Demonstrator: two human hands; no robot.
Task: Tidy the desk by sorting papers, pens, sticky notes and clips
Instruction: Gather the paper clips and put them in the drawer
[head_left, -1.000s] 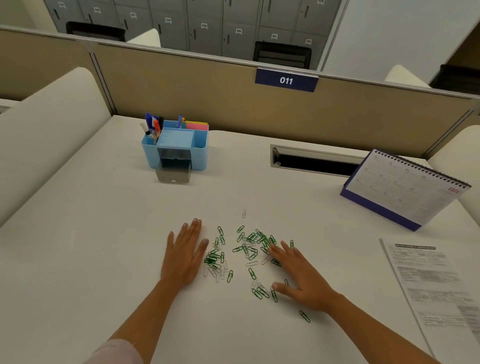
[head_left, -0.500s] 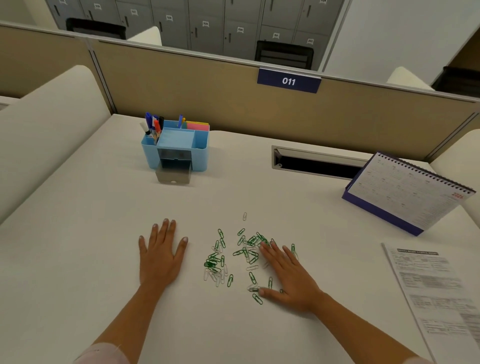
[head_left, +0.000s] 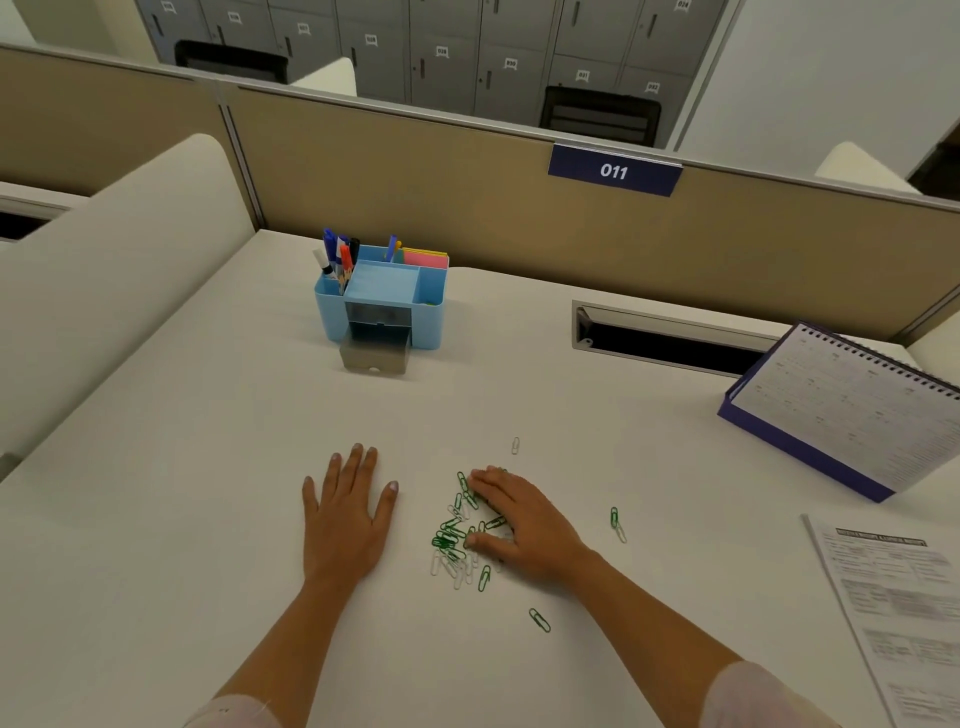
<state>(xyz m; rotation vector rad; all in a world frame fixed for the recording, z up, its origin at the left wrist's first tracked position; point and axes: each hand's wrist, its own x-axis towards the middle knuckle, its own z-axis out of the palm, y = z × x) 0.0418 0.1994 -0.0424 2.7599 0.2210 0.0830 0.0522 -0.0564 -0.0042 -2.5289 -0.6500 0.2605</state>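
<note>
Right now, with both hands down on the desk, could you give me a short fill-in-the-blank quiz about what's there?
The right hand rests on a heap of mostly ____ paper clips.
The sign on the partition reads ____.
The pens stand in a light ____ organizer.
Its small drawer stands ____, not shut.
Missing words: green; 011; blue; open.

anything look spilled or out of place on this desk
Yes: green and white paper clips lie loose in a heap on the desk, under and beside the right hand. A lone clip sits farther back, a pair to the right, another near the forearm. The blue organizer has its grey drawer pulled out.
</note>
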